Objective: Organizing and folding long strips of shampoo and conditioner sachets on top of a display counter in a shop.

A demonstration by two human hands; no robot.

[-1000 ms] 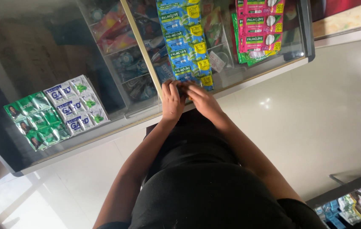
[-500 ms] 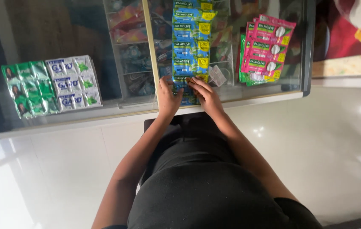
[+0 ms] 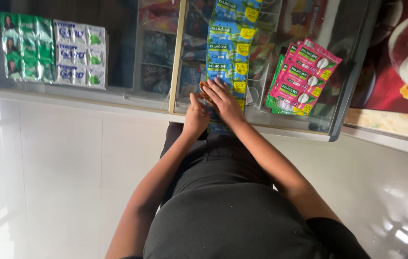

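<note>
Both hands are working at the near end of a long strip of blue sachets (image 3: 228,52), which is lying on the glass counter top (image 3: 117,57) and running away from the person. The right hand (image 3: 223,98) is pressing flat on the strip's lower end, fingers spread and extended, not clenched. The left hand (image 3: 195,117) is sitting just beside it, fingers curling at the strip's edge; whether it is pinching anything I cannot tell. A pink sachet bundle (image 3: 304,76) is lying to the right, green and white sachet strips (image 3: 53,50) well apart at left. The strip is looking mostly laid out; only its near end is being handled.
</note>
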